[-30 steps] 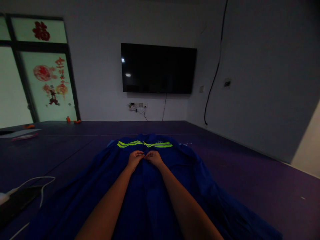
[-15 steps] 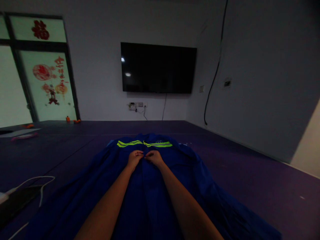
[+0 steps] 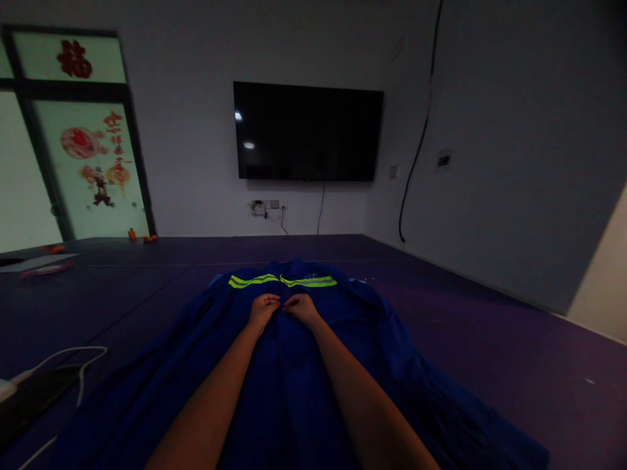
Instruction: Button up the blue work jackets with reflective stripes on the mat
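A dark blue work jacket [image 3: 362, 326] with yellow-green reflective stripes across its chest lies spread out on the purple floor, its sleeves fanned to both sides. Just below the stripes, at the front opening, my left hand [image 3: 263, 309] has its fingers pinched together on the jacket's edge. Close beside it, my right hand [image 3: 301, 308] pinches the facing edge in the same way. Only a narrow gap separates the fingertips. Any button or small fastener between them is too dark and small to make out.
On the left, a white cable [image 3: 73, 349] runs over a dark flat object [image 3: 44, 391]. Farther back lie a pale sheet [image 3: 42, 261] and small orange objects [image 3: 149, 239]. A television [image 3: 308, 134] hangs on the far wall, and a black cable [image 3: 416, 163] dangles at the right.
The view has shifted very slightly. Both hands stay at the jacket's front opening with hardly any visible movement, and the jacket lies as before.
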